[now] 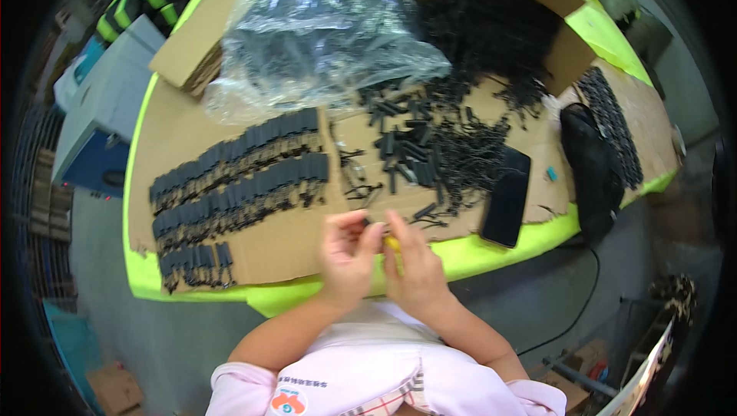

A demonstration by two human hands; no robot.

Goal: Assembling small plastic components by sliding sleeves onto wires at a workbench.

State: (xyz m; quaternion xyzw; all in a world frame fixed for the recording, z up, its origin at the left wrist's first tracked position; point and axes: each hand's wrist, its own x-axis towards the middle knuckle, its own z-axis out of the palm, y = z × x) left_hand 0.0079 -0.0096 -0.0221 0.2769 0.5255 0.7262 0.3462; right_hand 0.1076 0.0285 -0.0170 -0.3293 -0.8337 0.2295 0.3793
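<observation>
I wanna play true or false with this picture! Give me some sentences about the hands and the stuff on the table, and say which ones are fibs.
1. The left hand and right hand are close together. True.
2. The table cover is red. False: the cover is bright yellow-green.
3. A small yellow thing shows at the right hand's fingers. True.
4. The black phone lies to the left of the neat rows. False: the black phone lies to the right of the neat rows of black pieces.
5. A clear plastic bag lies beyond the hands, toward the far side of the table. True.
</observation>
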